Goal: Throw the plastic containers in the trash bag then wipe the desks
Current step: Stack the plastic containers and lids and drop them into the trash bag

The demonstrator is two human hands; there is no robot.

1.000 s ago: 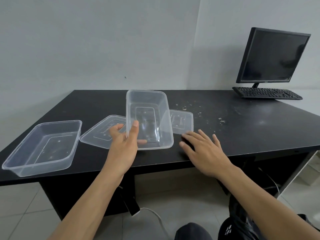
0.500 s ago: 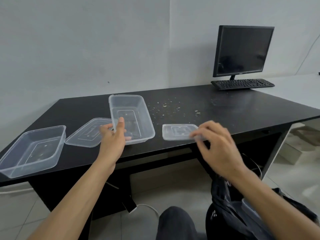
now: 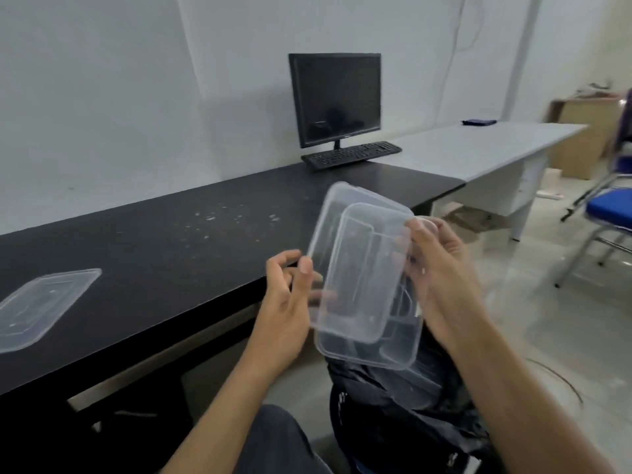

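The left hand (image 3: 290, 302) pinches the clear container (image 3: 355, 268), the right hand (image 3: 441, 271) grips its lid (image 3: 400, 352); both are now off the desk (image 3: 171, 241), above the trash bag (image 3: 403, 412).

Your right hand (image 3: 441, 268): fingertips blurred behind clear container (image 3: 359, 268). Trash bag (image 3: 410, 415) partly hidden behind container. Lid (image 3: 41, 306) on desk (image 3: 171, 241) cut by left edge. Blue chair (image 3: 607, 210) cut by right edge.

The left hand (image 3: 290, 302) and right hand (image 3: 441, 278) grip opposite edges of a clear container (image 3: 359, 268), tilted above a black trash bag (image 3: 393, 415). 1 lid (image 3: 44, 302) lies at the left on the crumb-speckled black desk (image 3: 154, 241).
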